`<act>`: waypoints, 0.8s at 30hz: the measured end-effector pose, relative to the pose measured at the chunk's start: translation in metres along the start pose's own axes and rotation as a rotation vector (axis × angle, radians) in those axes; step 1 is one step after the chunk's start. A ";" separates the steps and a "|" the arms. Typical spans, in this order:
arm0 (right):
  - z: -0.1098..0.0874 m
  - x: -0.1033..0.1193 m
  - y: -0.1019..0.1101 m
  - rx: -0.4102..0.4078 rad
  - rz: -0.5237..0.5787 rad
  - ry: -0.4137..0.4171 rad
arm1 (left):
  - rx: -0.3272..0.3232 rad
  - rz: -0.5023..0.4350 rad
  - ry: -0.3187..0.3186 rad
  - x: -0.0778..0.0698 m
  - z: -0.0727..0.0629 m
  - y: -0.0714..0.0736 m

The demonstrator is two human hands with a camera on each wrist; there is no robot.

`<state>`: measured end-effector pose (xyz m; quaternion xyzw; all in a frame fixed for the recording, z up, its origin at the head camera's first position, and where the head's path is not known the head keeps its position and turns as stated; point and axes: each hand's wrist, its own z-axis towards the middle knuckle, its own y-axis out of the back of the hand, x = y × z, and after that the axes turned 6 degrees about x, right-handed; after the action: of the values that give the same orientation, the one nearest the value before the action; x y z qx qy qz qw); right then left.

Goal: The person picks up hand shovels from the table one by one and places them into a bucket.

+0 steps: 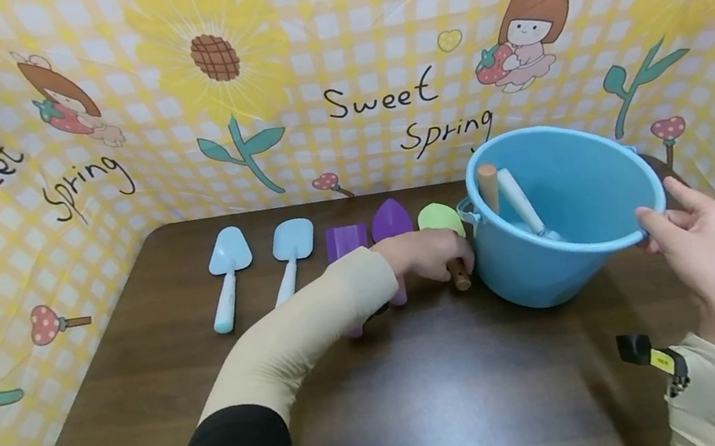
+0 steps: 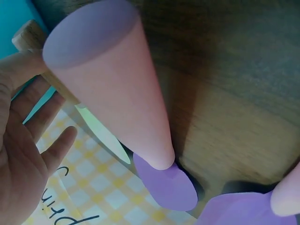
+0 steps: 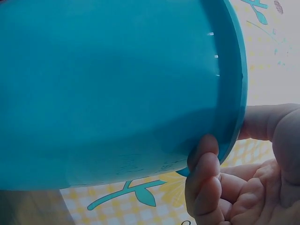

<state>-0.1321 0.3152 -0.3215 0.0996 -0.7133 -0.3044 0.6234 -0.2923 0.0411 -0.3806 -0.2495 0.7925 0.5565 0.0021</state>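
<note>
My left hand [image 1: 426, 253] holds the brown wooden handle [image 2: 29, 36] of a light green toy shovel [image 1: 439, 217], whose blade lies toward the back of the table. In the left wrist view the thumb and index finger are at that handle while the other fingers spread loosely. With thumb and fingers on either side of the rim, my right hand [image 1: 710, 248] pinches a blue bucket [image 1: 540, 282], which tilts toward me. Inside the bucket lean a wooden handle [image 1: 488, 188] and a pale blue handled tool [image 1: 521, 202].
Two light blue shovels [image 1: 229, 252] lie to the left on the dark wooden table [image 1: 432, 401]. A flat-ended purple tool [image 1: 344, 239] and a pointed purple shovel [image 1: 390, 219] with a pink handle [image 2: 112, 89] lie under my left forearm. A yellow checked cloth [image 1: 350, 17] hangs behind.
</note>
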 end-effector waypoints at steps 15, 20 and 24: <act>0.001 -0.001 0.000 0.006 -0.016 0.005 | -0.090 -0.154 -0.061 0.004 -0.014 0.009; 0.001 -0.001 0.000 0.004 -0.037 -0.005 | -0.155 -0.223 -0.096 0.005 -0.020 0.015; 0.000 -0.002 0.000 0.004 -0.044 -0.007 | -0.183 -0.261 -0.108 0.007 -0.023 0.018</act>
<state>-0.1318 0.3162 -0.3235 0.1152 -0.7137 -0.3171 0.6138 -0.2993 0.0231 -0.3576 -0.3191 0.6980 0.6341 0.0943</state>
